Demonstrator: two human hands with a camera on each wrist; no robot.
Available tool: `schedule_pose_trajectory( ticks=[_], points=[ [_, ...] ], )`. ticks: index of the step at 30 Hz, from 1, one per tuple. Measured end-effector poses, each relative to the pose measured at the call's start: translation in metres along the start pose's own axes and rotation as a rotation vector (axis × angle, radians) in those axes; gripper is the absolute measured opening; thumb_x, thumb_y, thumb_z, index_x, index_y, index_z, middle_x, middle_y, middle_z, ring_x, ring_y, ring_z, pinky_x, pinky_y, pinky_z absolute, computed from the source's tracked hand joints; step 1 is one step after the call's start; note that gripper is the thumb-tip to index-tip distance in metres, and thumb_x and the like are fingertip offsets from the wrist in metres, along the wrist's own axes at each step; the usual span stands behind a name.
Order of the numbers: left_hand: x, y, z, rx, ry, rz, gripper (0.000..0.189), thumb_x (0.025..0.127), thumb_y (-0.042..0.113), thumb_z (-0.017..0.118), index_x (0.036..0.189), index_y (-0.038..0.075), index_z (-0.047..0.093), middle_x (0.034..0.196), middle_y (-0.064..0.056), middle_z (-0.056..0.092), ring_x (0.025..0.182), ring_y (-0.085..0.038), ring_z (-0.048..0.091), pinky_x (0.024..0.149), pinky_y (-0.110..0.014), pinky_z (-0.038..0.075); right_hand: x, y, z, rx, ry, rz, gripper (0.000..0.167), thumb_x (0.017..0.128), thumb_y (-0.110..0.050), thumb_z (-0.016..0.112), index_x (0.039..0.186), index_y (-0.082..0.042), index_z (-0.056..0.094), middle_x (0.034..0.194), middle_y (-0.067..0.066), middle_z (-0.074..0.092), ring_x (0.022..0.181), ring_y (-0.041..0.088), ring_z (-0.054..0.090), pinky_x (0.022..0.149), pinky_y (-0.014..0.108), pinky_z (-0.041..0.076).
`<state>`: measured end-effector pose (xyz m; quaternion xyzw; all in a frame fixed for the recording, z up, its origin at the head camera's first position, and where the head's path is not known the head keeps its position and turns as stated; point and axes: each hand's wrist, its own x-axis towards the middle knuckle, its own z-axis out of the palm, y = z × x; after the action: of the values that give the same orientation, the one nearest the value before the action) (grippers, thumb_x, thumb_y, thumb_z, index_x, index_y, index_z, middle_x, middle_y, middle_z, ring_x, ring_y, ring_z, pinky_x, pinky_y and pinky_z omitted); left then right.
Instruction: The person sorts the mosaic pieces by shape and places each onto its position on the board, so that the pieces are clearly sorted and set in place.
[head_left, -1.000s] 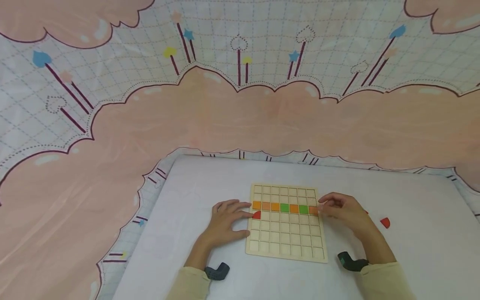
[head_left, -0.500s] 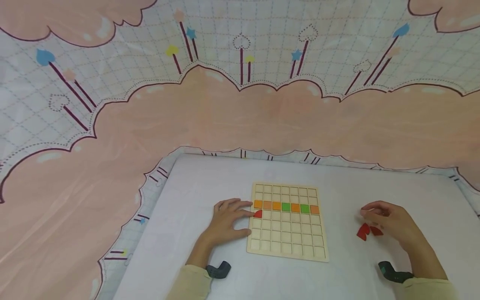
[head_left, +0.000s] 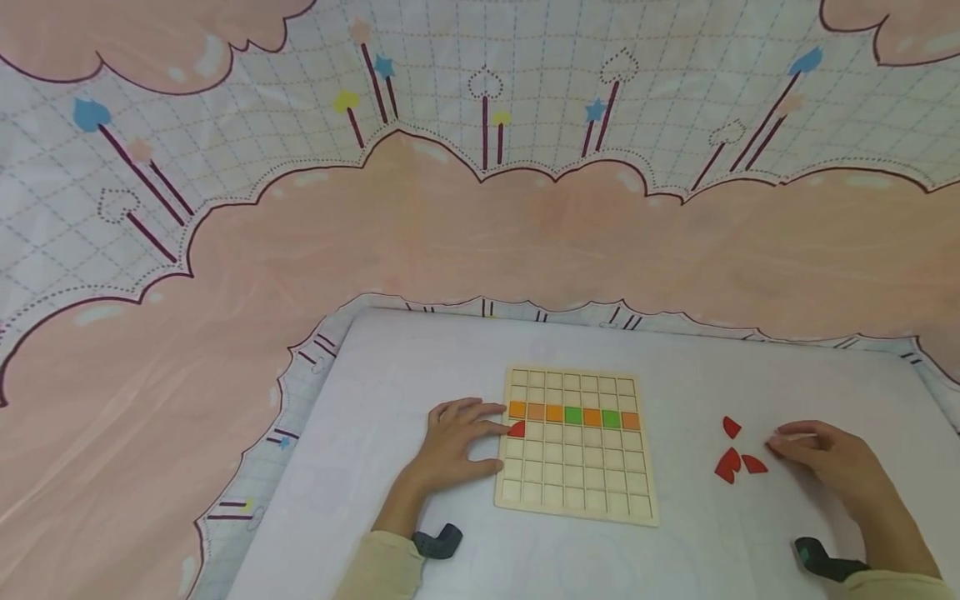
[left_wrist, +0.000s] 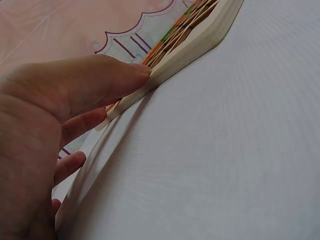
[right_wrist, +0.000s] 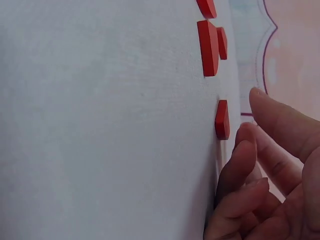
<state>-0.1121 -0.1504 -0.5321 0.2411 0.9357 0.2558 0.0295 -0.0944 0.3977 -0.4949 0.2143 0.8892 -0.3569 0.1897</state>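
A wooden grid board lies on the table, with a row of orange and green squares across it. Below that row's left end, a red quarter-circle piece sits in a cell. My left hand rests against the board's left edge, fingers extended, index fingertip by the red piece. In the left wrist view the thumb touches the board's side. Over the table at right, my right hand has loosely bent fingers and nothing between them. Several loose red pieces lie to its left.
The white table extends beyond the board on all sides. A patterned pink and white cloth hangs behind it. A dark wrist device is worn on each forearm.
My right hand has left the board's right edge and moved right, past the loose red pieces, uncovering them. My left hand has stayed at the board's left edge.
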Motion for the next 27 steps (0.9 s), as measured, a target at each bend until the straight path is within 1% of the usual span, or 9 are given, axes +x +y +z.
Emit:
schedule_pose_trajectory(
  ticks=[3,6,9,10,14,16,20,24,27],
  points=[
    [0.0,0.0,0.0,0.005,-0.003,-0.001,0.044,0.083,0.048,0.072,0.126,0.035,0.071,0.152,0.013,0.052,0.148,-0.023,0.035,0.117,-0.06,0.017,0.005,0.004,-0.002,0.025,-0.031,0.036,0.099,0.086,-0.074,0.061,0.151,-0.002,0.039,0.144,0.036,0.046,0.13,0.055,0.032,0.094,0.07,0.039],
    [0.001,0.0,0.001,0.007,-0.001,0.001,0.045,0.083,0.048,0.072,0.126,0.035,0.071,0.153,0.013,0.052,0.148,-0.022,0.035,0.117,-0.06,0.017,0.01,0.007,-0.004,0.04,-0.068,0.048,0.101,0.084,-0.073,0.065,0.151,-0.002,0.039,0.146,0.036,0.043,0.134,0.056,0.028,0.096,0.072,0.035],
    [0.001,-0.001,0.001,0.006,0.004,0.004,0.045,0.083,0.048,0.073,0.126,0.035,0.071,0.152,0.013,0.053,0.147,-0.023,0.035,0.117,-0.06,0.017,0.014,0.009,-0.005,0.064,-0.091,0.063,0.097,0.081,-0.069,0.071,0.146,-0.002,0.045,0.137,0.033,0.051,0.133,0.055,0.027,0.096,0.072,0.035],
    [0.001,-0.001,0.001,0.005,0.006,0.006,0.045,0.083,0.048,0.073,0.126,0.035,0.071,0.152,0.012,0.053,0.147,-0.023,0.036,0.117,-0.06,0.017,0.015,0.009,-0.005,0.071,-0.093,0.067,0.096,0.08,-0.067,0.074,0.144,-0.002,0.047,0.129,0.03,0.056,0.131,0.055,0.029,0.095,0.072,0.035],
    [0.0,-0.002,0.002,0.006,0.007,0.01,0.046,0.082,0.048,0.074,0.126,0.035,0.071,0.152,0.012,0.053,0.147,-0.023,0.036,0.117,-0.06,0.017,0.019,0.011,-0.005,0.091,-0.09,0.086,0.09,0.079,-0.062,0.078,0.14,-0.002,0.051,0.107,0.014,0.067,0.126,0.052,0.033,0.094,0.07,0.035],
    [-0.001,-0.002,0.002,0.003,0.005,0.011,0.045,0.082,0.048,0.074,0.126,0.035,0.071,0.152,0.012,0.053,0.148,-0.023,0.035,0.117,-0.06,0.017,0.019,0.012,-0.004,0.099,-0.084,0.091,0.089,0.08,-0.061,0.078,0.14,-0.002,0.05,0.1,0.008,0.069,0.125,0.051,0.034,0.094,0.07,0.035],
    [0.0,-0.002,0.002,-0.003,0.006,0.011,0.046,0.082,0.047,0.074,0.126,0.035,0.071,0.152,0.013,0.053,0.148,-0.023,0.035,0.117,-0.06,0.017,0.018,0.011,-0.003,0.117,-0.067,0.095,0.087,0.082,-0.058,0.078,0.141,-0.001,0.05,0.092,0.003,0.072,0.125,0.049,0.035,0.095,0.07,0.033],
    [0.0,-0.001,0.002,-0.011,0.011,0.012,0.046,0.082,0.047,0.074,0.126,0.035,0.071,0.152,0.013,0.053,0.148,-0.022,0.035,0.117,-0.06,0.017,0.016,0.009,-0.001,0.11,-0.043,0.102,0.08,0.084,-0.056,0.077,0.14,-0.004,0.054,0.095,0.005,0.071,0.125,0.049,0.035,0.095,0.069,0.033],
    [0.0,-0.001,0.002,-0.014,0.01,0.012,0.046,0.082,0.047,0.074,0.126,0.035,0.071,0.152,0.013,0.052,0.148,-0.022,0.035,0.117,-0.059,0.016,0.013,0.007,0.001,0.106,-0.016,0.095,0.074,0.085,-0.053,0.078,0.138,-0.005,0.057,0.105,0.013,0.07,0.127,0.05,0.034,0.094,0.07,0.034]
  ],
)
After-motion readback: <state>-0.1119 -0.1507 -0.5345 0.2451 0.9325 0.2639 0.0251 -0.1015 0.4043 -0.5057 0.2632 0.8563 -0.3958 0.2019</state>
